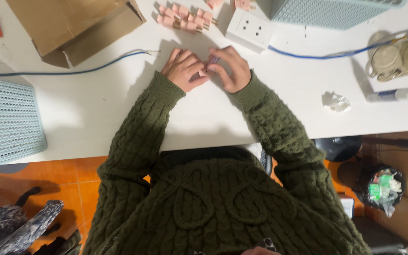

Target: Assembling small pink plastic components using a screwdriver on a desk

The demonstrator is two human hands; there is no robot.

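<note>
You wear a thick, dark olive-green cable-knit sweater [213, 203], its braided ropes looping over the chest, with long textured sleeves ending in ribbed cuffs at both wrists.

Dark olive cable-knit sleeves [142, 123] lead to a small pink piece [212, 61] pinched at the grip. Just beyond it lie pale pink clips [183, 18] and a white socket block [250, 29] on the white table [95, 104]; a blue cable [72, 72] trails away, toward brown cardboard [74, 26] and light teal lattice-patterned baskets [15, 123].
</note>
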